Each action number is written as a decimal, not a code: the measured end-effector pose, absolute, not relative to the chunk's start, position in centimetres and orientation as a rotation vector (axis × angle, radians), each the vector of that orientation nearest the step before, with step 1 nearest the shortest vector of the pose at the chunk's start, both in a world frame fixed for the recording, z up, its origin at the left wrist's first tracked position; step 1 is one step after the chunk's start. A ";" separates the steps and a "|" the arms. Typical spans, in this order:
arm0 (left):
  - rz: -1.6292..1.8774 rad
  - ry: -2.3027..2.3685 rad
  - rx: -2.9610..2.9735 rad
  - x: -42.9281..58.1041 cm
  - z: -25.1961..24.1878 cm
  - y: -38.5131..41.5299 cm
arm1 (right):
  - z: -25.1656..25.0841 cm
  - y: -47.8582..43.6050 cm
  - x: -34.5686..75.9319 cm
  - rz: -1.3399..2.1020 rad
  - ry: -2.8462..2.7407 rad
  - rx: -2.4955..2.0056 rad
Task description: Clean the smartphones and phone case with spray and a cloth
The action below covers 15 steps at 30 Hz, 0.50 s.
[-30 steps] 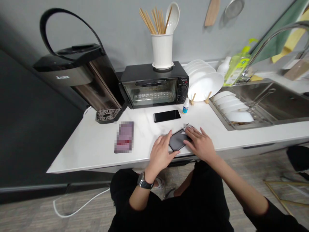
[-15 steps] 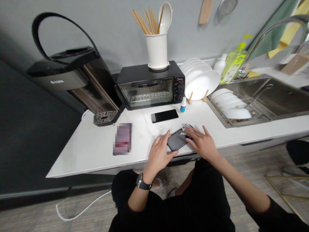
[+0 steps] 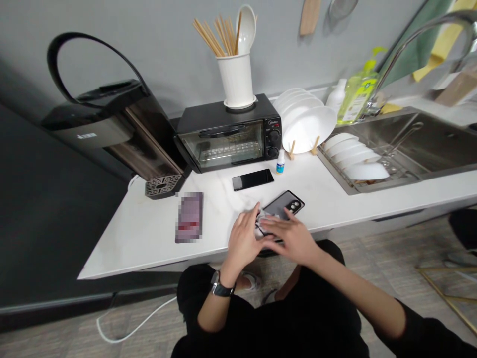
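Step in hand: looks like wiping the back of a grey phone [image 3: 278,205]; it lies camera side up under and just beyond the right hand.
Right hand [image 3: 296,239]: fingers extended over a crumpled cloth [image 3: 263,219] on the phone's near-left end; cannot tell whether they grip it or only press.
Left hand [image 3: 242,232]: thumb and index finger apart, around that end; cannot tell whether they clamp it.
Next stroke: would call for the left hand to brace the phone, cloth flat.
Counter [image 3: 216,214]: white; black-screened phone [image 3: 253,179] beyond both hands, small bottle [image 3: 280,162] to its right; pixelated purple item [image 3: 190,217] left of the left hand.
Room: toaster oven [image 3: 227,136] farther beyond the hands; dispenser [image 3: 149,134] far left of them; plates [image 3: 308,129] and sink [image 3: 447,139] beyond and right of the right hand; grey wall [image 3: 167,40] behind.
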<state>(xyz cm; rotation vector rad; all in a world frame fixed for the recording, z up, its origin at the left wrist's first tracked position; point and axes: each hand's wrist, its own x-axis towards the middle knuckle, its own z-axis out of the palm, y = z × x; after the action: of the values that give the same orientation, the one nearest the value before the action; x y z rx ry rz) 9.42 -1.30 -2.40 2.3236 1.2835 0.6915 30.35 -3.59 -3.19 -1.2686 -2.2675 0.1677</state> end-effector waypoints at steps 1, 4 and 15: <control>0.698 1.288 2.326 9.4 -2.4 -1.3 | -3.2 -3.4 30.8 0.113 -2.183 -1.375; 0.699 1.295 2.331 9.5 -2.5 -1.3 | -3.1 -3.4 31.8 0.010 -2.050 -1.525; 0.696 1.304 2.320 9.7 -2.4 -1.3 | -3.2 -5.0 32.2 0.082 -2.277 -1.297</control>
<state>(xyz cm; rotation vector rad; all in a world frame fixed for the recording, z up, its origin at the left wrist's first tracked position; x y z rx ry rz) 9.73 -1.26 -2.37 2.3204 1.3045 0.6961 32.20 -4.96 -3.19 -1.2974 -2.2775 0.0825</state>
